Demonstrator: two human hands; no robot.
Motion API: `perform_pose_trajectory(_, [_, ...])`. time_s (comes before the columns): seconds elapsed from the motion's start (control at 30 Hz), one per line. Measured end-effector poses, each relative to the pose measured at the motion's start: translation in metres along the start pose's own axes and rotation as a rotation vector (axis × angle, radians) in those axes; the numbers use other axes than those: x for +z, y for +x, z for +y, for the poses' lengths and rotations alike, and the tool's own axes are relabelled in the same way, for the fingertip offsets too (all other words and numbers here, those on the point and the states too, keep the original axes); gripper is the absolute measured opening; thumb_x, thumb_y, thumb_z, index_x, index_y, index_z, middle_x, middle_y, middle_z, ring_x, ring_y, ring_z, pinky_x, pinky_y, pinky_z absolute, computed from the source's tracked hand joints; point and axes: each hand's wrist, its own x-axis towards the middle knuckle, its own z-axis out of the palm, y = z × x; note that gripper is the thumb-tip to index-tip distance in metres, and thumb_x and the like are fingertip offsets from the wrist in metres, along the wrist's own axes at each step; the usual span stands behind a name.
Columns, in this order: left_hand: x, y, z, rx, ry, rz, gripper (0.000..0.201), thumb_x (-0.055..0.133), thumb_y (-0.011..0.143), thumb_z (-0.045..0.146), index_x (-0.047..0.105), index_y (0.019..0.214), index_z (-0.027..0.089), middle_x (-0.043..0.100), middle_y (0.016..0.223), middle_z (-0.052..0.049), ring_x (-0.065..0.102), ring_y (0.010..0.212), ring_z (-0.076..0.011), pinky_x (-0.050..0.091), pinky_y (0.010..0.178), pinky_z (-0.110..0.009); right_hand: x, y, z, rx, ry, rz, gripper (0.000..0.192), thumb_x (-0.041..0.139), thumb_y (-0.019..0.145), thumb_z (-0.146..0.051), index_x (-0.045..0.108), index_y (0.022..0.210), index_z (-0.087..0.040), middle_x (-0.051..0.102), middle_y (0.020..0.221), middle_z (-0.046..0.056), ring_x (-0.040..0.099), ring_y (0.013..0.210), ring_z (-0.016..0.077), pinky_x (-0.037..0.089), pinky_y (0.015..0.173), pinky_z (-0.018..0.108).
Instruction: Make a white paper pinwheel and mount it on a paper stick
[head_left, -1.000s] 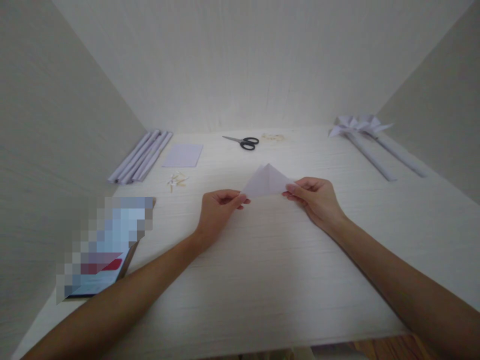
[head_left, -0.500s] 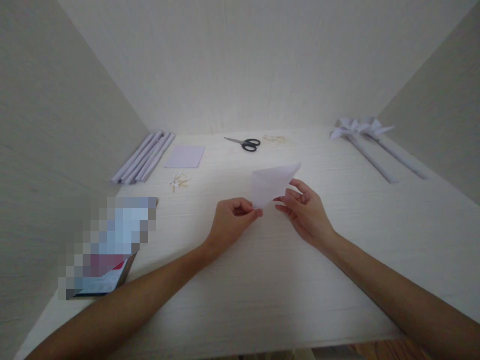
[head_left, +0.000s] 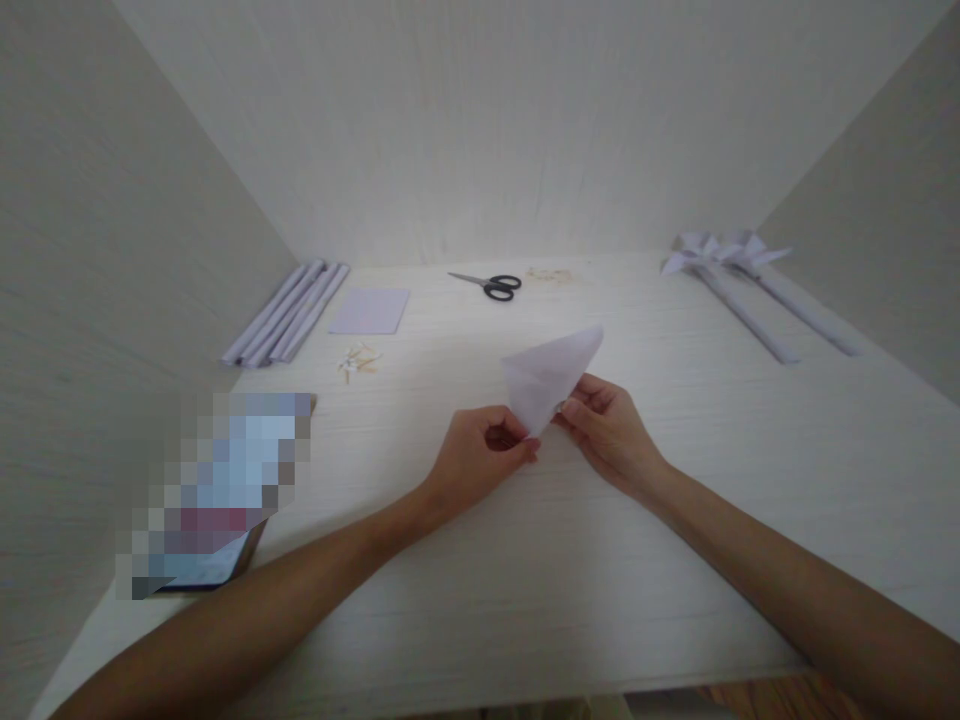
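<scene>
A folded sheet of pale lilac paper (head_left: 546,376), roughly triangular, is held up over the middle of the table. My left hand (head_left: 491,450) pinches its lower corner between thumb and fingers. On the paper's right edge, my right hand (head_left: 611,425) has its thumb and fingers closed; its other fingertips are partly hidden behind the sheet. Behind the paper lie scissors (head_left: 491,286) with black handles, blades pointing left. A flat stack of square lilac paper (head_left: 370,311) rests to their left.
Several rolled paper tubes (head_left: 289,315) lie by the left wall. Small sticks (head_left: 358,362) are piled near the square paper, with more tan bits (head_left: 550,276) beside the scissors. Two paper pinwheels (head_left: 750,300) on tubes lie at right. A blurred-out phone-like device (head_left: 232,490) sits at left.
The right hand's fingers have closed onto the paper's edge. My left hand has shifted slightly right and toward me, and the paper's lower corner has come lower.
</scene>
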Motion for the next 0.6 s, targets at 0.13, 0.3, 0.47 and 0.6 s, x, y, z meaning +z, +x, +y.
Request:
perform_pose_trajectory(0.13, [-0.0005, 0.0006, -0.0019, 0.002, 0.036, -0.034, 0.014, 0.063, 0.061, 0.023, 0.051, 0.059, 0.015, 0.059, 0.057, 0.0, 0.056, 0.053, -0.0109, 0.045, 0.052, -0.023, 0.0008, 0.0011, -0.0001, -0.003, 0.061, 0.014, 0.025, 0.073, 0.055, -0.029, 0.065, 0.077, -0.019, 0.068, 0.073, 0.001, 0.06, 0.067, 0.0129, 0.047, 0.066, 0.028])
perform_pose_trajectory(0.3, [-0.0008, -0.0006, 0.0016, 0.022, 0.042, -0.056, 0.023, 0.065, 0.06, 0.024, 0.044, 0.067, 0.016, 0.058, 0.066, 0.0, 0.057, 0.059, -0.0107, 0.047, 0.057, -0.025, 0.0041, 0.0023, -0.0026, 0.007, 0.098, 0.116, 0.02, 0.075, 0.052, -0.024, 0.066, 0.069, -0.019, 0.068, 0.07, 0.0, 0.06, 0.064, 0.0122, 0.048, 0.069, 0.028])
perform_pose_trajectory(0.47, [-0.0039, 0.0015, 0.0029, 0.07, -0.228, -0.071, 0.045, 0.072, 0.053, 0.022, 0.036, 0.081, 0.02, 0.051, 0.096, -0.002, 0.056, 0.079, -0.0122, 0.048, 0.065, -0.027, 0.0027, 0.0, -0.0044, 0.041, 0.07, 0.117, 0.02, 0.074, 0.053, -0.022, 0.065, 0.07, -0.018, 0.069, 0.073, 0.001, 0.061, 0.065, 0.013, 0.048, 0.068, 0.029])
perform_pose_trajectory(0.6, [-0.0098, 0.0073, 0.0001, 0.105, -0.453, -0.066, 0.034, 0.063, 0.063, 0.03, 0.043, 0.088, 0.019, 0.052, 0.092, -0.002, 0.054, 0.084, -0.0129, 0.046, 0.071, -0.027, 0.0008, -0.0038, -0.0065, 0.109, -0.034, 0.007, 0.022, 0.072, 0.056, -0.023, 0.063, 0.074, -0.017, 0.068, 0.074, 0.002, 0.06, 0.064, 0.0129, 0.049, 0.064, 0.027])
